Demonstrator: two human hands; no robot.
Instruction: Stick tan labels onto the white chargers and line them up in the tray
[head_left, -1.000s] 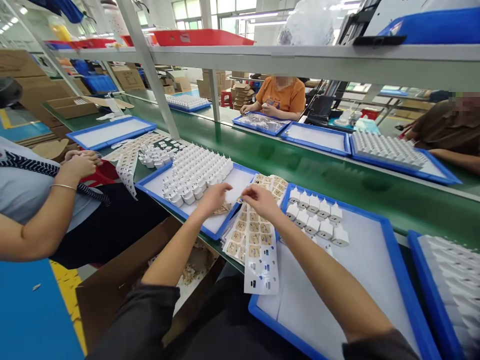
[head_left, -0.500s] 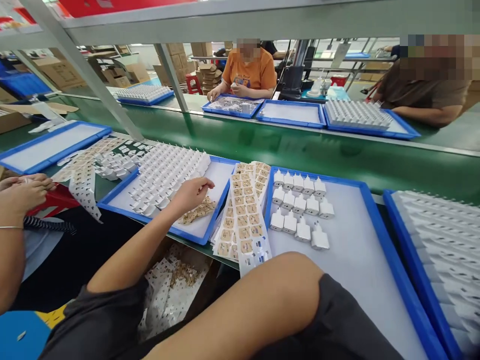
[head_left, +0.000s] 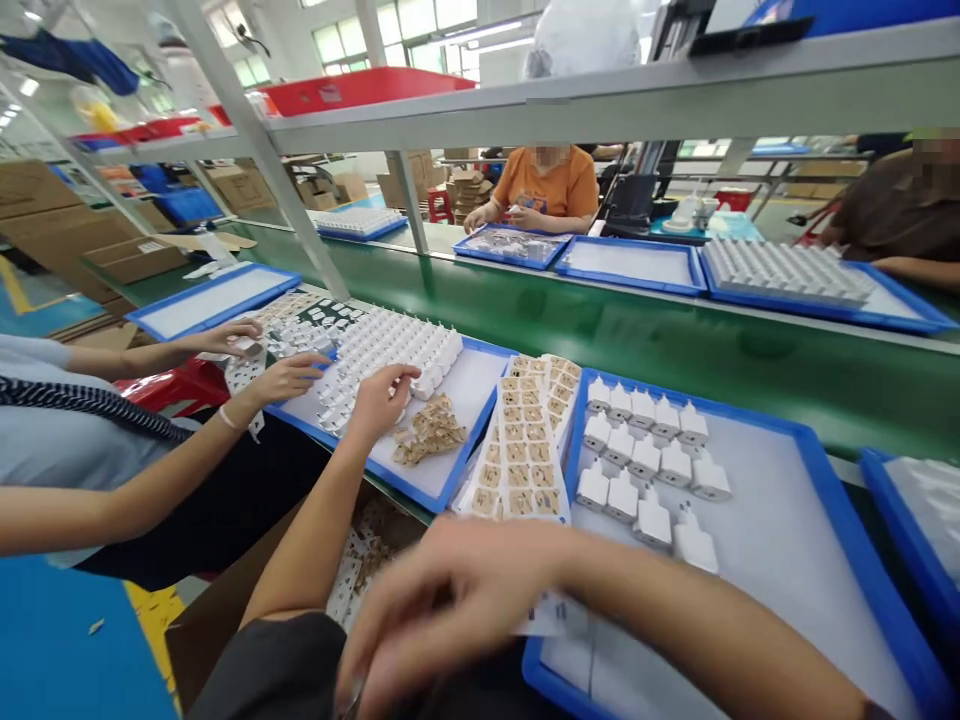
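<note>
Resting left hand (head_left: 379, 398) on prong-up chargers (head_left: 390, 350).

The person's left hand (head_left: 379, 400) rests on the packed rows of small white plastic plug adapters (head_left: 382, 350) in a blue-rimmed white tray (head_left: 480, 425), just beside a loose pile of tan peeled stickers (head_left: 429, 432). The right hand (head_left: 450, 600), blurred and close to the camera, hangs with fingers spread near a white backing sheet of tan stickers (head_left: 525, 450). To its right, a second blue-rimmed tray (head_left: 787, 520) holds three short rows of white adapters (head_left: 649, 460). A co-worker's hand (head_left: 289, 378) reaches the first tray's left corner.
</note>
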